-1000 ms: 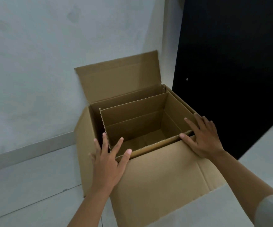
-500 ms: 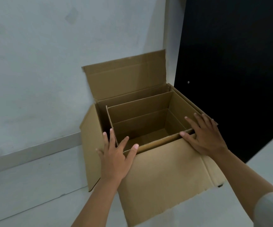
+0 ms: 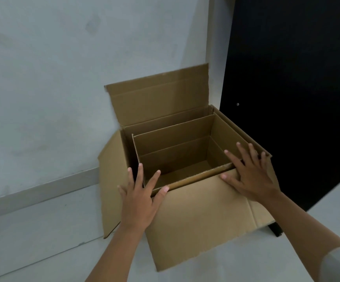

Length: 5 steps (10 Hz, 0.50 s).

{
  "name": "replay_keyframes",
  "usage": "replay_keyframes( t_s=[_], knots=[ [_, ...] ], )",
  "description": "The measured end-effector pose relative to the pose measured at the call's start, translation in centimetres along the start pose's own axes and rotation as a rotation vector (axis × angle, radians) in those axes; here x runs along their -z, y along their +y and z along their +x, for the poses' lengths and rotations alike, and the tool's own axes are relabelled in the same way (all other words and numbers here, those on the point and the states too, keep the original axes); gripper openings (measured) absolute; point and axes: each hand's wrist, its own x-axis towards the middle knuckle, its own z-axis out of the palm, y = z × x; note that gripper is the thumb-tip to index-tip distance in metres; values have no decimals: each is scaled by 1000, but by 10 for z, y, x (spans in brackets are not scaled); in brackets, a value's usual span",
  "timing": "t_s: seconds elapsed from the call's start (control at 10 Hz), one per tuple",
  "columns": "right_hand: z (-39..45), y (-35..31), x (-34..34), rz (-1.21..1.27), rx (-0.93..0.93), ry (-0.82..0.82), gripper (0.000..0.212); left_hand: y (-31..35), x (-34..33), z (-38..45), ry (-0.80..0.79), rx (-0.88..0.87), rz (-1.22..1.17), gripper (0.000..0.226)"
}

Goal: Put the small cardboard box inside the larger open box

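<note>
The larger open box (image 3: 201,216) stands on the floor against the wall, its flaps spread out. The small cardboard box (image 3: 173,139), open at the top and empty, sits inside it toward the right side, with a gap on the left and back. My left hand (image 3: 139,200) lies flat with spread fingers over the near left corner of the boxes. My right hand (image 3: 248,176) rests flat, fingers apart, on the near right corner. Neither hand grips anything.
A pale wall (image 3: 53,88) with a grey skirting strip (image 3: 32,194) runs behind the boxes. A black panel (image 3: 297,88) stands close on the right. The floor (image 3: 32,241) is light grey tile.
The view has shifted, so the boxes sit further right in the frame. Both hands stay flat on the near corners, and the small box sits a little lower inside.
</note>
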Motion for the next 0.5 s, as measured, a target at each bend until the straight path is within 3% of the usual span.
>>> replay_keyframes(
  t_s=[0.3, 0.5],
  knots=[
    [1, -8, 16, -1, -35, -120, 111, 0, 13, 6, -182, 11, 46, 101],
    [-11, -25, 44, 13, -9, -131, 113, 13, 43, 3, -165, -16, 80, 97]
  ],
)
